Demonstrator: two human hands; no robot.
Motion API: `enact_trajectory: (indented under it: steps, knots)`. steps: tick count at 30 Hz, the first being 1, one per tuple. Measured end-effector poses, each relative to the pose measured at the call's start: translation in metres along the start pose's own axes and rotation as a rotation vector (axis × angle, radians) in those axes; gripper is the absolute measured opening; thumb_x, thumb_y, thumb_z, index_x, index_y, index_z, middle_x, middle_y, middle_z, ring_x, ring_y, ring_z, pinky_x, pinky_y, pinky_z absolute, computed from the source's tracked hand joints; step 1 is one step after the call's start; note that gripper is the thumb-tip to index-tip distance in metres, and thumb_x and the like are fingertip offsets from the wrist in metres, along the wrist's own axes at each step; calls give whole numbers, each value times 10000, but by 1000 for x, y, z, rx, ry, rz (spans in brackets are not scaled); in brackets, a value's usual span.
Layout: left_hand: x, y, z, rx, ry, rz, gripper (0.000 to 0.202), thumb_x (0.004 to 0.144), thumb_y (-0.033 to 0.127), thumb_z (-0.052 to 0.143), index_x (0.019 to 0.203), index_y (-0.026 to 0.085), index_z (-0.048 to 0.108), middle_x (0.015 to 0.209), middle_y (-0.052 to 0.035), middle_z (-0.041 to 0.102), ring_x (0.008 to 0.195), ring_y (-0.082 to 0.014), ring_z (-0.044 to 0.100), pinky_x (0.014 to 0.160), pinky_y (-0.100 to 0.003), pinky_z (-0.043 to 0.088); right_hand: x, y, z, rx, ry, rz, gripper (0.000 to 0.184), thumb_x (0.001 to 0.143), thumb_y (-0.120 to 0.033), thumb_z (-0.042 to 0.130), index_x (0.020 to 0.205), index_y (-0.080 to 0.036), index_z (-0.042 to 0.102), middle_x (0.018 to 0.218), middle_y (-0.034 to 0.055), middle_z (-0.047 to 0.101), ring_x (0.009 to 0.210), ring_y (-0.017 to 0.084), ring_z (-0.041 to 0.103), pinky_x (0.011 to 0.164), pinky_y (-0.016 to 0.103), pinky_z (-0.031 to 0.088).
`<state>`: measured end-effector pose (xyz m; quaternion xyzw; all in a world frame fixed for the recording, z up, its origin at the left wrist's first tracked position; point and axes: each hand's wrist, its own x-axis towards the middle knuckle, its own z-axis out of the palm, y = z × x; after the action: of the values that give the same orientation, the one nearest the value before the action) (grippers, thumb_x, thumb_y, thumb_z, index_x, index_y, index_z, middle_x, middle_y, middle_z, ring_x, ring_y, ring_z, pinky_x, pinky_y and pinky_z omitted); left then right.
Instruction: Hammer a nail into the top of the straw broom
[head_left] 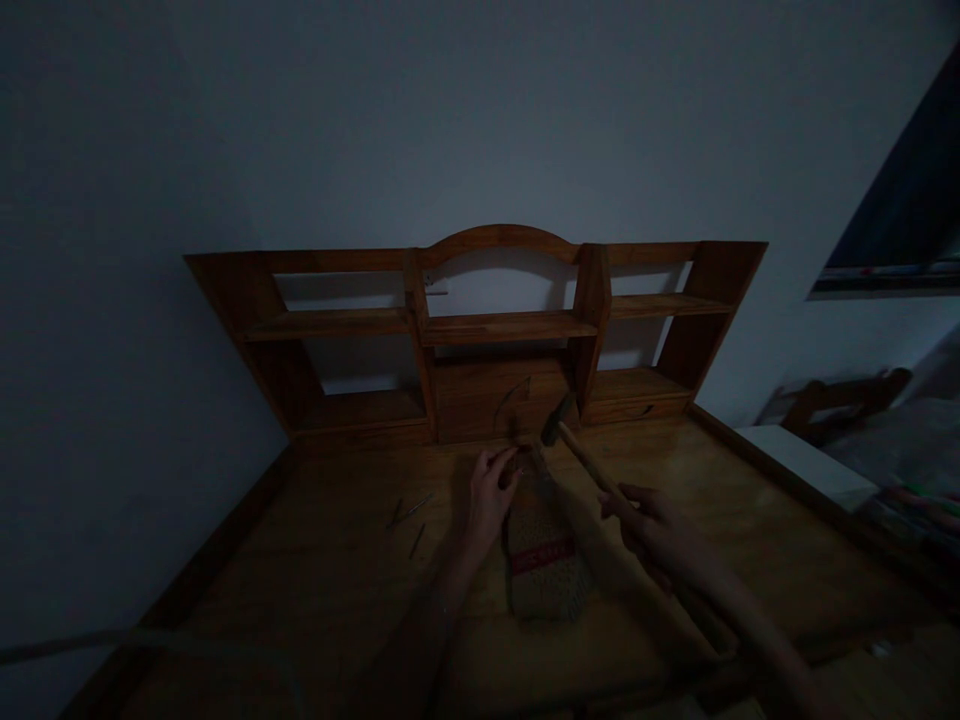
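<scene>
Light: very dim; small details are hard to make out.
Left hand: the left hand (491, 497) reaches forward over the counter (330, 580), fingers bent and drawn together at the narrow far end of the brush (544, 592). It touches that end, but it is too dark to tell whether it grips the brush or pinches something small there.
Right hand: the right hand (646, 522) is closed around the lower part of the hammer (581, 455) handle, with the fingers wrapped over it.
Hammer: the wooden handle slants up and away to the left from the right hand. The dark head is raised just beyond the brush's narrow end, close to the left fingertips and clear of the counter.
Brush: straw-coloured and flat on the counter between the two forearms. It is narrow at the far end and fans wider toward the person, with a red band (541, 553) across its middle.
Nails: a few thin nails (409, 510) lie loose on the counter, left of the left hand and apart from it.
Shelf unit: a wooden shelf unit (495, 328) with an arched top stands along the back of the counter against the wall, just behind the hammer head.
Right edge: a white slab (806, 462) lies beside the counter, with a dark wooden piece (847, 395) beyond it.
</scene>
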<state>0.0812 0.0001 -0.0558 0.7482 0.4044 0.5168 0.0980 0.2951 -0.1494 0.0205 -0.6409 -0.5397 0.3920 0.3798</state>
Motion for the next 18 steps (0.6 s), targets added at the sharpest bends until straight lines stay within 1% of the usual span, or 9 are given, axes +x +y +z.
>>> enact_trajectory:
  steps: [1,3,5,7,10,12,14,18]
  knots:
    - [0,0,0,7,-3,30,365,832,258,574,1197,242,593,1011,-53,484,947,-111,480,858,-209,406,3,11,-1,16,2,-20,525,842,-632,416,945,-126,506,511,-33,373,336,77,320,293,191,260]
    - [0,-4,3,14,-6,70,312,835,270,570,1139,236,632,974,-55,471,917,-112,475,826,-213,417,8,34,-1,14,85,-59,532,816,-624,472,916,-105,527,517,-16,401,390,73,366,324,167,260]
    - [-1,-9,6,20,6,100,261,829,287,579,1066,221,668,944,-56,462,891,-114,469,791,-214,424,12,57,1,65,86,-72,536,836,-630,433,898,-106,525,484,-28,351,378,66,334,328,164,241]
    - [-1,-13,8,29,9,109,256,834,302,575,1057,222,672,937,-55,458,891,-113,465,785,-216,424,12,74,3,147,70,-9,547,833,-646,419,944,-118,509,472,-34,355,340,77,318,309,186,240]
    - [-1,-15,9,43,-5,85,272,849,324,559,1091,247,659,955,-49,457,908,-109,463,800,-215,418,8,87,8,233,85,50,577,810,-660,447,996,-117,511,502,-27,390,340,80,341,307,195,264]
    - [-1,-16,8,57,-16,68,280,849,341,560,1097,254,657,956,-47,458,909,-110,463,802,-220,416,4,92,11,299,88,87,590,796,-669,463,1010,-121,506,496,-33,378,325,85,328,293,203,256]
    - [-1,-17,8,83,-22,66,284,847,356,562,1094,258,659,944,-47,462,900,-116,463,794,-228,416,1,98,13,356,92,97,575,796,-661,477,1000,-124,503,470,-41,358,305,91,308,281,211,242]
    - [-1,-13,7,121,0,68,269,850,380,553,1051,250,677,921,-47,477,889,-118,470,787,-230,423,2,114,11,470,118,91,516,797,-623,520,989,-145,501,480,-42,357,314,81,314,297,204,263]
